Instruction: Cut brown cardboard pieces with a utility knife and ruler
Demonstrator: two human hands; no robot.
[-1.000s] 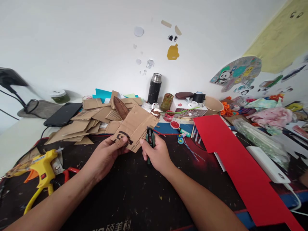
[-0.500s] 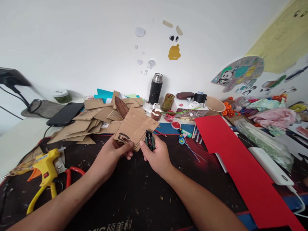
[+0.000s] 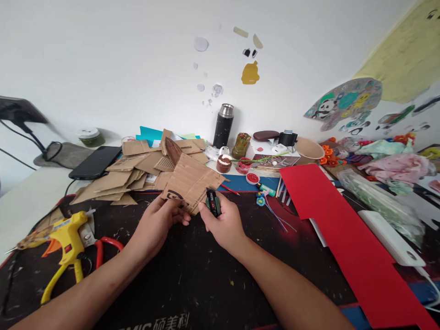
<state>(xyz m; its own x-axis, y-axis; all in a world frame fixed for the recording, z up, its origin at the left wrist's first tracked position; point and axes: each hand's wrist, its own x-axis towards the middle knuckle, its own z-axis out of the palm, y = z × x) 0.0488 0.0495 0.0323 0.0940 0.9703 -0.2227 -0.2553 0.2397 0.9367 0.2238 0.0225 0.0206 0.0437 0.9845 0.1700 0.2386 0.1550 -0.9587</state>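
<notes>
A flat piece of brown cardboard [image 3: 195,179] with black print is held up at a tilt above the dark mat. My left hand [image 3: 161,215] pinches its lower left corner between thumb and fingers. In my right hand [image 3: 223,220] is a short black and dark green tool [image 3: 213,203], which looks like a utility knife; its working end is hard to make out. My right thumb lies against the lower right edge of the cardboard. Behind it, a heap of cut cardboard pieces [image 3: 113,181] partly covers itself.
A yellow glue gun [image 3: 67,236] and red-handled pliers [image 3: 99,252] lie at the left. Behind stand a black thermos [image 3: 223,126] and small open tubs [image 3: 252,178]. Large red card [image 3: 330,229] and a white power bank [image 3: 390,238] lie on the right. The black mat [image 3: 202,275] is under my hands.
The cardboard has tipped slightly and its printed corner is more covered by my left fingers. My right hand has shifted a little left with the tool. The whole view has moved slightly.
</notes>
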